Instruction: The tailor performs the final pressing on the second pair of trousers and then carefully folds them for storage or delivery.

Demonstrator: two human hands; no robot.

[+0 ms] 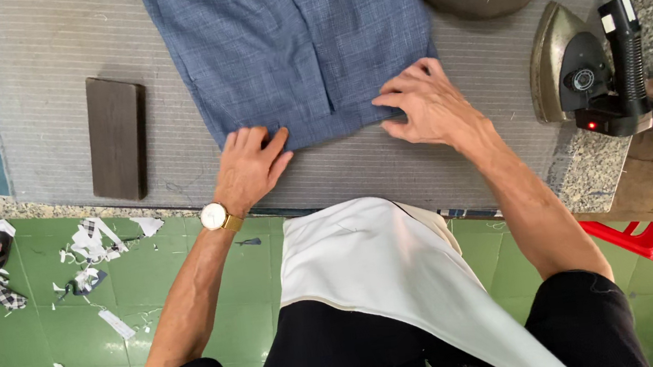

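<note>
Blue checked wool-like garment [299,47] lies flat on grey ribbed pressing pad [35,69], hem toward worker. Left hand [251,167] at 7 o'clock, fingers flat pressing hem corner. Right hand [428,106] at 4 o'clock, fingertips pinning edge. Likely light, limp, creasable; best held at hem corners. Iron [588,72] at 3 o'clock.

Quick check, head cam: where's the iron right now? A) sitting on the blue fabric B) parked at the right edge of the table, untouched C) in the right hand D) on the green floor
B: the iron rests at the table's right edge, clear of the blue fabric, while the right hand and left hand both press on the fabric's near hem.
</note>
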